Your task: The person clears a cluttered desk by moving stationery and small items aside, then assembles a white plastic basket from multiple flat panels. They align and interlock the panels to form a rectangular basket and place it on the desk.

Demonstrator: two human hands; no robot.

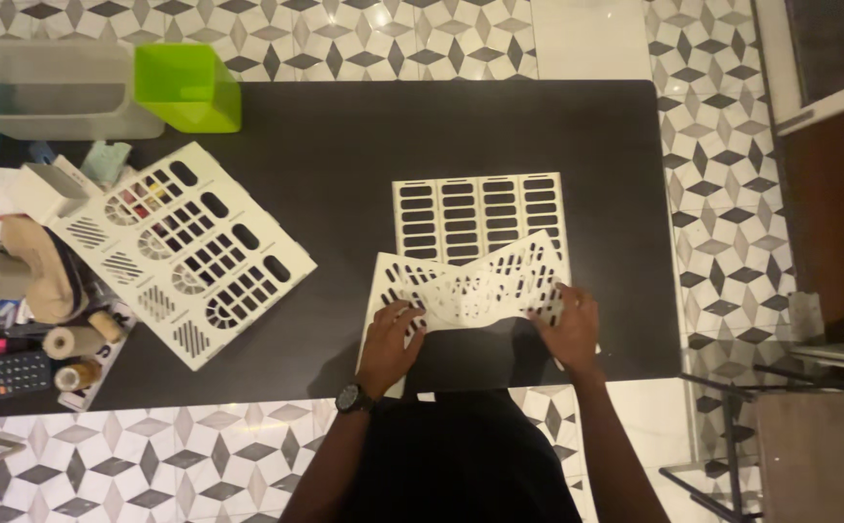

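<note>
My left hand [390, 341] and my right hand [570, 327] each grip a cream slotted plastic panel [470, 287] near the front edge of the black table [344, 155]. The two tilted panels overlap in the middle, leaning against each other. Behind them a flat cream panel [480, 215] with rows of oval slots lies on the table. A dark watch sits on my left wrist.
A large assembled cream slotted tray [184, 252] lies at the left. A green bin [189, 85] and a clear container [49, 89] stand at the back left. Tape rolls, a calculator [5, 375] and clutter crowd the left edge. Patterned tile floor surrounds the table.
</note>
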